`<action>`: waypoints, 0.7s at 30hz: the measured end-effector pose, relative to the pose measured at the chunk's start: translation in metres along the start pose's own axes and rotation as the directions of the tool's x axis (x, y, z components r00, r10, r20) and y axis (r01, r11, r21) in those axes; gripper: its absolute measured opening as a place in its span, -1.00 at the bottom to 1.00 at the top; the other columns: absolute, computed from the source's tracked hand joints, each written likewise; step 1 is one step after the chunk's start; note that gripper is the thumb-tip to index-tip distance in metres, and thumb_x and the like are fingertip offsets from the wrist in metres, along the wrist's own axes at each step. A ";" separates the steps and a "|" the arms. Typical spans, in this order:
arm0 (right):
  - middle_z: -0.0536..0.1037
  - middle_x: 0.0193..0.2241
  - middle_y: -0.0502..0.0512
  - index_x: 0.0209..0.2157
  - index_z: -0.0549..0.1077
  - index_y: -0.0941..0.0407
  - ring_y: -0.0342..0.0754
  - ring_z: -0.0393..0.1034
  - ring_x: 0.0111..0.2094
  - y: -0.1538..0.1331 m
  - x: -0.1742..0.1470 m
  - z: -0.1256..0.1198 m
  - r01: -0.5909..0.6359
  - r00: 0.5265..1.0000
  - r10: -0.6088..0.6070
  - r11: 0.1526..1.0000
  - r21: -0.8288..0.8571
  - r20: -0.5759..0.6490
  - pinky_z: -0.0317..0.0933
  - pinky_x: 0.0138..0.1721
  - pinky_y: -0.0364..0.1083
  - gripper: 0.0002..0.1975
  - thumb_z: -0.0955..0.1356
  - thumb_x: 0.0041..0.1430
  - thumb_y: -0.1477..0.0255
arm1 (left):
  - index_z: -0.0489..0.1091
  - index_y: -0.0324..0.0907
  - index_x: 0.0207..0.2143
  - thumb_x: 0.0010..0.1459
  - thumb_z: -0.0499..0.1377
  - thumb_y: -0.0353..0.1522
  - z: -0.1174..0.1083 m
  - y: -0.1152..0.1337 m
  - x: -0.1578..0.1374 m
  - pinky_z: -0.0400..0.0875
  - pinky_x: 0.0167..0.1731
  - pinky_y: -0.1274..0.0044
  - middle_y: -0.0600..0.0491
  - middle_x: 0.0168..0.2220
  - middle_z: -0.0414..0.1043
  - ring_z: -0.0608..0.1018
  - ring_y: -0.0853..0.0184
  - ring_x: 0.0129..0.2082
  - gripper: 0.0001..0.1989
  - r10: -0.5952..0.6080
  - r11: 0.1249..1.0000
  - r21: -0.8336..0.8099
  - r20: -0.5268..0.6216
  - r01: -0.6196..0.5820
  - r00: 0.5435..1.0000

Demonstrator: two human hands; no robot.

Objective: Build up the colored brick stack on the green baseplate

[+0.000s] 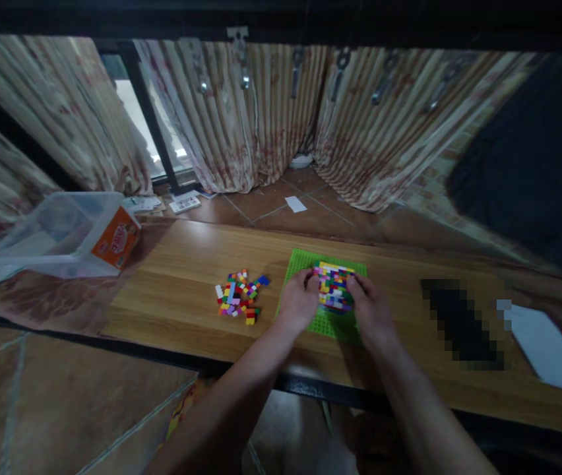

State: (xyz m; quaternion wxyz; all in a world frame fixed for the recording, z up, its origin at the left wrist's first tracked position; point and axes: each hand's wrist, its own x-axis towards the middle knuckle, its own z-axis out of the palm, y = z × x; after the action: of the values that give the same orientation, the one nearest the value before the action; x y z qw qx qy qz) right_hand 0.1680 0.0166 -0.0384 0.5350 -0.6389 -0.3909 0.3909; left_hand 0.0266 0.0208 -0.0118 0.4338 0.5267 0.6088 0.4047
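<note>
A multicoloured block of toy building bricks (331,284) sits on or just over a green studded baseplate (293,260); I cannot tell whether it is fixed there. My left hand (301,300) holds its left side with curled fingers. On the opposite side, my right hand (371,305) grips the block, thumb and fingertips against its edge. The hands cover parts of the block's sides and of the baseplate. Left of the baseplate lies a loose pile of small coloured bricks (236,297), among them white, red, blue, yellow and purple ones.
The wooden tabletop (162,284) carries all this. A clear plastic bin (63,251) with an orange label stands at the far left. To the right lie a dark pixelated shape (462,323) and a white sheet (553,346). Patterned curtains (271,119) hang behind.
</note>
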 end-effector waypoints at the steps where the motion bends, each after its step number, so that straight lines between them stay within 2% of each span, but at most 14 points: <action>1: 0.62 -0.18 0.13 -0.13 0.54 0.12 0.06 0.49 -0.19 0.000 0.000 0.001 0.007 1.000 -0.007 1.000 -0.001 0.004 0.34 -0.09 0.06 -0.49 0.39 0.00 0.05 | 0.48 -0.27 -0.02 0.27 0.02 -0.35 0.000 -0.001 0.001 0.43 -0.05 0.45 -0.12 -0.09 0.58 0.58 0.21 -0.11 -0.65 0.006 1.000 0.001 0.006 -0.006 1.000; 4: 0.62 -0.19 0.15 -0.14 0.54 0.12 0.06 0.50 -0.18 0.000 0.002 0.003 0.018 1.000 -0.018 1.000 -0.008 -0.024 0.34 -0.09 0.06 -0.50 0.38 0.01 0.05 | 0.48 -0.28 -0.01 0.27 0.02 -0.36 -0.002 -0.002 0.003 0.41 -0.01 0.41 -0.14 -0.05 0.56 0.57 0.18 -0.06 -0.65 0.015 0.999 0.033 0.012 -0.015 1.000; 7: 0.62 -0.20 0.16 -0.13 0.53 0.13 0.05 0.50 -0.19 0.001 0.003 0.004 0.032 0.999 -0.032 0.999 0.025 0.013 0.35 -0.11 0.05 -0.52 0.37 0.05 0.06 | 0.48 -0.26 -0.01 0.26 0.03 -0.37 -0.004 -0.001 0.003 0.40 0.00 0.42 -0.13 -0.03 0.56 0.57 0.19 -0.04 -0.66 0.021 0.999 0.049 -0.002 -0.021 1.000; 16: 0.63 -0.18 0.17 -0.12 0.53 0.12 0.06 0.52 -0.16 -0.003 0.005 0.004 0.045 0.997 -0.044 0.999 -0.008 0.055 0.35 -0.09 0.03 -0.54 0.37 0.06 0.09 | 0.49 -0.27 -0.05 0.25 0.04 -0.34 -0.009 -0.002 0.003 0.42 -0.05 0.40 -0.12 -0.09 0.59 0.59 0.17 -0.10 -0.67 0.042 0.998 0.055 -0.011 -0.041 0.999; 21: 0.63 -0.18 0.18 -0.12 0.53 0.12 0.07 0.51 -0.18 -0.002 0.005 0.005 0.085 0.996 -0.084 0.995 -0.055 0.028 0.33 -0.06 0.07 -0.57 0.34 0.11 0.12 | 0.51 -0.26 -0.11 0.25 0.06 -0.30 -0.011 0.003 0.001 0.45 -0.12 0.40 -0.12 -0.15 0.61 0.60 0.16 -0.16 -0.69 0.054 0.998 0.032 -0.015 -0.053 0.998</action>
State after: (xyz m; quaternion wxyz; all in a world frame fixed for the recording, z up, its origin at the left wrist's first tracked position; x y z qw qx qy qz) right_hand 0.1650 0.0237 -0.0375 0.5279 -0.6315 -0.4351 0.3649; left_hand 0.0167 0.0222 -0.0058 0.4097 0.5465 0.6040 0.4106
